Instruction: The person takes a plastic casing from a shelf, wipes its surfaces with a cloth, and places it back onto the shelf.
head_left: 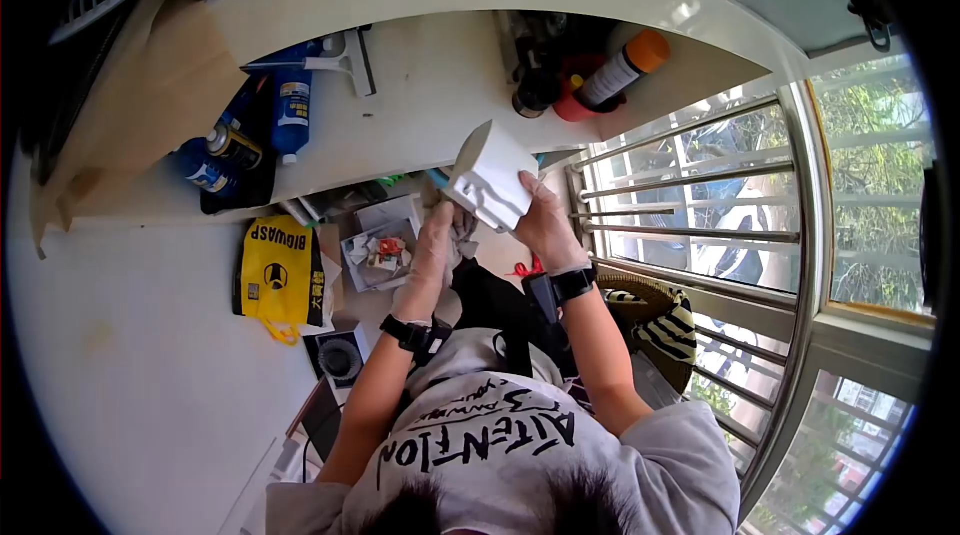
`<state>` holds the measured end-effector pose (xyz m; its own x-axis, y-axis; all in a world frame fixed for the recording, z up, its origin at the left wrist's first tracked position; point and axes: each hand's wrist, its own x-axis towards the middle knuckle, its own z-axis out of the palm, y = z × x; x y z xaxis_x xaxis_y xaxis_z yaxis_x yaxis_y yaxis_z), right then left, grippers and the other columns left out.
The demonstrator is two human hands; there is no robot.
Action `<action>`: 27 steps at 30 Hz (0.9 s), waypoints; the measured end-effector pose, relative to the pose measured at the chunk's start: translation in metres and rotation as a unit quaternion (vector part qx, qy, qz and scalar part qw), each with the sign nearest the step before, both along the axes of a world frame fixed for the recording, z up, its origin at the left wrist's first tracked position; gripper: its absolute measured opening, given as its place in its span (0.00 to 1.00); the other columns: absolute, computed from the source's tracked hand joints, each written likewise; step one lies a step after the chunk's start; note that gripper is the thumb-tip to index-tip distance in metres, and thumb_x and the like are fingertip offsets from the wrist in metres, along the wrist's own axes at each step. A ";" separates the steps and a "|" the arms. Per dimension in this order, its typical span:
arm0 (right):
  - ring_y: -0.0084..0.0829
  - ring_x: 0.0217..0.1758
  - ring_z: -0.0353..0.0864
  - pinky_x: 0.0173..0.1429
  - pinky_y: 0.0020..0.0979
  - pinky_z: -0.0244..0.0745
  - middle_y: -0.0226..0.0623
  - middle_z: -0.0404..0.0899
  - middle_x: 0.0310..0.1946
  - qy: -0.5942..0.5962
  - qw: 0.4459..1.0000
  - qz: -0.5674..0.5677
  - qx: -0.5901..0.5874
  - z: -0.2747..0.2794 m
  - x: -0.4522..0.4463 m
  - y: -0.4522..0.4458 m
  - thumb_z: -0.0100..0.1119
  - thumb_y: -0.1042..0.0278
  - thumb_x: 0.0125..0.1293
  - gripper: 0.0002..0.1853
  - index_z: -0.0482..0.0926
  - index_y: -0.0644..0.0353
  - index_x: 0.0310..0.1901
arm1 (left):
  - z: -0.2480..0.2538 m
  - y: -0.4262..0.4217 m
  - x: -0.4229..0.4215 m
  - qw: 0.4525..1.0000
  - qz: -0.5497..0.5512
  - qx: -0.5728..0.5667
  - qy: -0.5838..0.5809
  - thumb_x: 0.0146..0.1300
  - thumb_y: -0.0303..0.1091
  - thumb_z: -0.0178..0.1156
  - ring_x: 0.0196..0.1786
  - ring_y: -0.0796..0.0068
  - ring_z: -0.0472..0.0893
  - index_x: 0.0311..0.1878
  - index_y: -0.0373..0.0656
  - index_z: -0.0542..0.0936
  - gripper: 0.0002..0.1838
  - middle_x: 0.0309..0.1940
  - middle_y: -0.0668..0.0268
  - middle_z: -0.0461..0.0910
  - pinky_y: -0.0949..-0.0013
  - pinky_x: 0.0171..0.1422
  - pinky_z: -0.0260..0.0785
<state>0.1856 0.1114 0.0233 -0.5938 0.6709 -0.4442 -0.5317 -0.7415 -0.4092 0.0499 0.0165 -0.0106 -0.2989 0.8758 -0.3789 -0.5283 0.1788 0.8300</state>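
Note:
My right hand [549, 223], in a thin clear glove, grips a white box-like container [492, 175] by its right side, tilted in front of the shelf. My left hand [434, 237], gloved the same way, is closed on a crumpled grey cloth [461, 235] just below the container's left edge. Its fingertips are partly hidden. A white box [352, 260] holding small packets and a red item stands below my left hand. Red-handled scissors or a similar red item [525, 267] lie under my right hand.
On the shelf [430, 85] are a squeegee [350, 63], blue bottles [292, 115], and an orange-capped spray can [625, 67] in a red holder. A yellow bag [280, 275] hangs or lies at left. A barred window [700, 200] and a woven basket [640, 320] are on the right.

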 end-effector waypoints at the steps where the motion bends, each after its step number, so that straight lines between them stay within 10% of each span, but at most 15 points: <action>1: 0.34 0.53 0.69 0.58 0.36 0.64 0.37 0.70 0.48 -0.006 1.000 0.024 -0.011 -0.007 0.007 0.011 0.54 0.60 0.57 0.23 0.64 0.61 0.52 | 0.004 0.003 0.000 1.000 0.016 -0.016 -0.015 0.59 0.53 0.49 0.40 0.78 0.71 0.45 0.36 0.73 0.26 0.37 0.65 0.74 0.74 0.45 0.63; 12: 0.34 0.58 0.61 0.60 0.37 0.56 0.36 0.63 0.53 -0.219 0.916 0.298 0.157 -0.050 0.000 0.100 0.60 0.58 0.51 0.38 0.52 0.53 0.62 | -0.063 0.059 0.000 0.991 0.057 -0.087 0.090 0.51 0.42 0.61 0.32 0.83 0.71 0.39 0.37 0.76 0.18 0.29 0.68 0.75 0.79 0.31 0.64; 27: 0.33 0.52 0.68 0.56 0.35 0.64 0.34 0.70 0.47 -0.266 0.948 0.116 0.127 -0.163 -0.043 0.157 0.59 0.63 0.51 0.26 0.65 0.57 0.53 | -0.121 0.080 -0.006 0.979 0.159 -0.128 0.010 0.55 0.31 0.53 0.20 0.85 0.67 0.41 0.41 0.76 0.10 0.23 0.72 0.70 0.78 0.18 0.60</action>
<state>0.1427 0.2680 -0.1398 -0.4761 0.6749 -0.5638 -0.0339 -0.6547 -0.7551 0.0435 0.0962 -0.1321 -0.5514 0.6143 -0.5644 -0.5743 0.2113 0.7909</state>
